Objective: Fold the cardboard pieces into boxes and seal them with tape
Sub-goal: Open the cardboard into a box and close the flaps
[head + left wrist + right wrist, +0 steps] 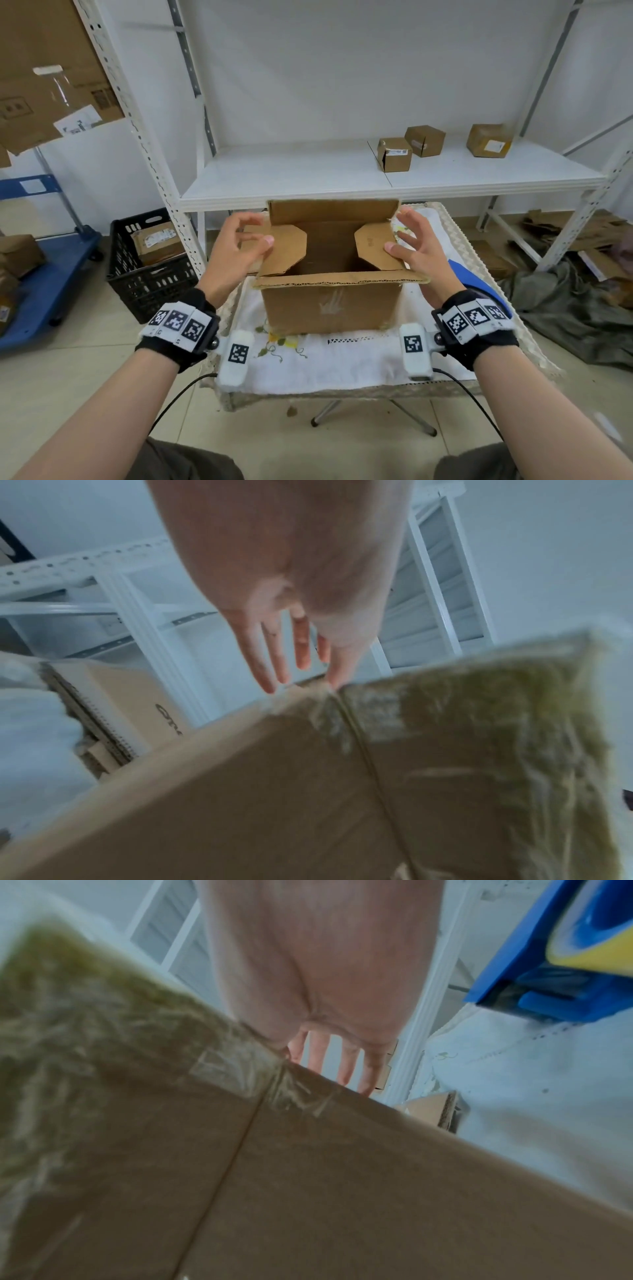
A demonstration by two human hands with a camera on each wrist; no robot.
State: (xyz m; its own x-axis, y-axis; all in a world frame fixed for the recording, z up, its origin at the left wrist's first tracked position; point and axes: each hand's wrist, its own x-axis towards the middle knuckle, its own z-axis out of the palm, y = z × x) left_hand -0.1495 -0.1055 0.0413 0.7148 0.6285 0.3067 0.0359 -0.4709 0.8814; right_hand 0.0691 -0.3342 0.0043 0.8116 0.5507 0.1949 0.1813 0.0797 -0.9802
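Observation:
A brown cardboard box (329, 305) stands upright on the cloth-covered table (342, 363), top open. Its far flap (332, 210) stands up and the near flap (339, 279) lies outward toward me. My left hand (251, 233) is at the box's left side, thumb resting on the left side flap (287, 250), fingers spread. My right hand (402, 236) mirrors it, thumb on the right side flap (373, 250). Both side flaps lean inward over the opening. The wrist views show the left hand (291, 642) and right hand (342, 1056) with straight fingers above the box wall (274, 791), which carries old tape.
A blue tape dispenser (476, 277) with a yellow roll (599, 947) lies on the table right of the box. The white shelf (308, 178) behind holds three small boxes (394, 154). A black crate (150, 267) and blue cart (44, 284) stand left; flattened cardboard (565, 233) lies right.

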